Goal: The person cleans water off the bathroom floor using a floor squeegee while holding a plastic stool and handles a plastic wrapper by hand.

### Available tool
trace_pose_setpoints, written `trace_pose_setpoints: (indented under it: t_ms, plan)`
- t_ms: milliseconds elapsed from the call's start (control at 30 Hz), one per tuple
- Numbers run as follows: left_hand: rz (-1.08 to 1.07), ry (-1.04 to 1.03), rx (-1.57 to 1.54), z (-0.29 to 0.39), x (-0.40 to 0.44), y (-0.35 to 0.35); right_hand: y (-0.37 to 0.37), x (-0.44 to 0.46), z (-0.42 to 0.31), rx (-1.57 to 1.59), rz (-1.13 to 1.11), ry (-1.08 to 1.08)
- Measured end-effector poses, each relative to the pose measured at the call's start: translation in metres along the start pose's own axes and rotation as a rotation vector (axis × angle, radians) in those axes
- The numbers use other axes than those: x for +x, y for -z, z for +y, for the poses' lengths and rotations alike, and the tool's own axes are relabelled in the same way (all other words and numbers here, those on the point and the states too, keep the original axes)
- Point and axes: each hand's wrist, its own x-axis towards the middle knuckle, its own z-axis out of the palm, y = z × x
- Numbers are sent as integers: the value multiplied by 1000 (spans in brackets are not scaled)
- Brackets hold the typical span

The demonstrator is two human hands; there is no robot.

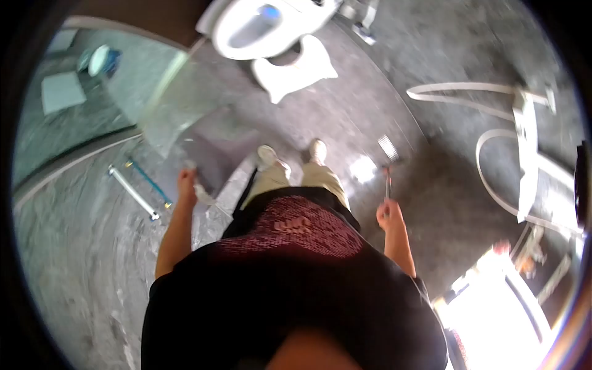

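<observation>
My right hand [390,214] is closed round the handle of a slim long-handled tool [388,182] with a reddish part near its far end. The tool points away from me over the dark floor, and its head is too blurred to name. Out to the left, my left hand [186,182] is closed beside a pale, limp-looking thing [202,193]. Blur hides what that thing is, and whether my fingers hold it. Between my hands, my two shoes [266,154] stand on the grey floor.
Ahead are a white toilet [246,31] and a curved white footstool [296,69]. A glass panel [157,98] stands at left, near a white bar [132,192] and a blue bar [149,184]. A pale shower hose [481,154] loops at right. A floor drain [387,147] lies near the tool.
</observation>
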Motion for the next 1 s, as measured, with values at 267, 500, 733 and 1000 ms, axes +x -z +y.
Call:
trace_pose_setpoints:
  t_ms: [267, 500, 733, 1000]
  plan:
    - [31, 63, -187, 7, -13, 3, -19, -46, 34, -865, -90, 22]
    - [72, 41, -223, -17, -7, 51, -98, -124, 18, -1728, -53, 325]
    - [157, -20, -169, -34, 20, 85, -203, -142, 29, -1952, -25, 196]
    - [289, -47, -108, 3, 59, 119, -340, -156, 44, -2462, -27, 10]
